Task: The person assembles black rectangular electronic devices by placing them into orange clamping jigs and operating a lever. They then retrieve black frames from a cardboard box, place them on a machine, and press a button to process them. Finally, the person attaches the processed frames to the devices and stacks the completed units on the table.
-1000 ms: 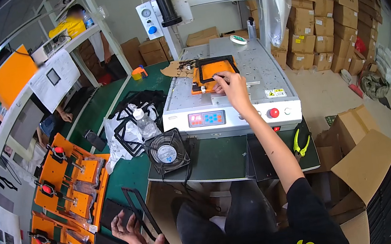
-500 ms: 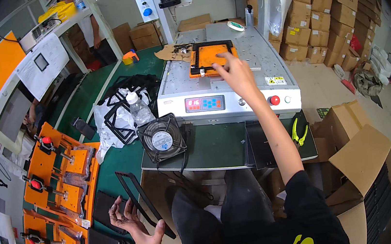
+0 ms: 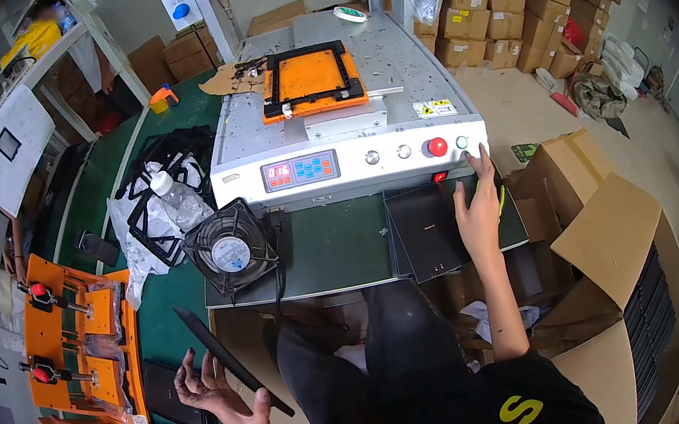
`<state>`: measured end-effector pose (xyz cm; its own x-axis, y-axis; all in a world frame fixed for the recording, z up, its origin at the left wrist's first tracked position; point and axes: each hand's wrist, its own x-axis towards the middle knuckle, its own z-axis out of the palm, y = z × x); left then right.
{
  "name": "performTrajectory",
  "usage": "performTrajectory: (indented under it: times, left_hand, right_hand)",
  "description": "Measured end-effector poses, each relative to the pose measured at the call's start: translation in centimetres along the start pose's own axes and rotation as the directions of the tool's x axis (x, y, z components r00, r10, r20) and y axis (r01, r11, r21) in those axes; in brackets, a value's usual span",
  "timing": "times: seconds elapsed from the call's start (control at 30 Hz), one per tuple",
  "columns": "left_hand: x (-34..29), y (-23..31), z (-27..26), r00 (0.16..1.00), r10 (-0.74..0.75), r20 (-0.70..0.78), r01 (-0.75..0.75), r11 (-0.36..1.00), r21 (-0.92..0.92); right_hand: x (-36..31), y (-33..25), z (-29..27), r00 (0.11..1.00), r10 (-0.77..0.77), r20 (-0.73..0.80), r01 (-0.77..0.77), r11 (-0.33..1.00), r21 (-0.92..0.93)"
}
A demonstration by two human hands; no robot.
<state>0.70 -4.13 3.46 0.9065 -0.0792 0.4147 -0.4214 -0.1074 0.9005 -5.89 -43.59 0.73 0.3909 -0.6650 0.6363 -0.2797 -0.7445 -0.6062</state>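
Note:
My left hand, with dark smudges on its fingers, holds a thin black frame edge-on between thumb and fingers. My right hand is empty, its fingers stretched up by the green-ringed button on the front of a benchtop machine. Whether a fingertip touches the button, I cannot make out. Beside that button sits a red knob. On the machine's bed, an orange fixture plate carries another black frame. Flat black panels lie on the bench just left of my right hand.
A black fan stands before the machine. Behind it are a clear bottle and a pile of black frames. Orange clamp fixtures line the left bench. An open carton with black parts stands at right.
My right hand has left the orange fixture and come down to the machine's front-right button. The frame in my left hand has turned edge-on. The view has shifted right.

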Motion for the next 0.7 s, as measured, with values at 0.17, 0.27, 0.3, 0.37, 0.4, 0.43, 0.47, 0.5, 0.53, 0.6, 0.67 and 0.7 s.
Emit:
performTrajectory:
  times: [0.17,0.27,0.3,0.37,0.4,0.43,0.47,0.5,0.53,0.6,0.67,0.7]
  left_hand:
    - [0.2,0.6,1.6,0.999,-0.009,0.054,0.011,0.999,-0.040]
    - [0.3,0.9,3.1,0.992,0.032,0.122,-0.023,0.997,-0.072]
    - [0.2,1.1,3.9,0.989,0.035,0.144,-0.031,0.999,-0.033]
    - [-0.1,1.6,5.5,0.973,0.060,0.221,-0.064,0.998,0.013]
    - [-0.1,1.9,6.4,0.961,0.094,0.260,-0.096,0.995,-0.005]
    - [-0.3,2.3,7.4,0.950,0.093,0.299,-0.080,0.995,-0.054]
    - [-0.6,2.8,8.1,0.934,0.081,0.347,-0.055,0.995,-0.086]
    - [-0.9,3.3,8.8,0.917,0.100,0.387,-0.069,0.993,-0.093]
    - [-1.2,3.7,9.4,0.897,0.114,0.428,-0.079,0.992,-0.100]
    - [-1.8,4.2,10.0,0.847,0.190,0.497,-0.197,0.980,-0.040]
    - [-2.6,4.7,9.4,0.818,0.171,0.550,-0.318,0.930,0.185]
    - [-3.0,4.6,8.9,0.831,0.176,0.528,-0.262,0.961,0.091]
  right_hand:
    - [1.7,-0.3,0.2,0.986,-0.163,0.012,0.159,0.935,-0.316]
    - [2.8,-1.3,-0.3,0.990,-0.131,0.045,0.138,0.949,-0.285]
    - [2.9,-2.0,-0.7,0.991,-0.123,0.048,0.131,0.943,-0.305]
    - [2.2,-3.8,-1.1,0.998,-0.048,0.038,0.045,0.997,0.056]
    - [1.7,-4.9,-1.2,0.999,-0.023,0.033,0.010,0.937,0.350]
    - [0.4,-6.1,-1.2,0.984,0.009,0.177,-0.128,0.728,0.673]
    - [-1.2,-7.6,-1.0,0.945,-0.009,0.326,-0.295,0.399,0.868]
    - [-2.2,-8.9,-0.2,0.881,-0.171,0.441,-0.394,0.249,0.885]
    - [-3.6,-10.1,0.1,0.793,-0.267,0.548,-0.542,0.103,0.834]
    - [-5.3,-11.7,1.6,0.708,-0.431,0.560,-0.654,-0.099,0.750]
    - [-6.5,-12.6,2.4,0.653,-0.544,0.527,-0.712,-0.204,0.672]
    - [-7.0,-12.8,2.5,0.651,-0.524,0.550,-0.722,-0.203,0.661]
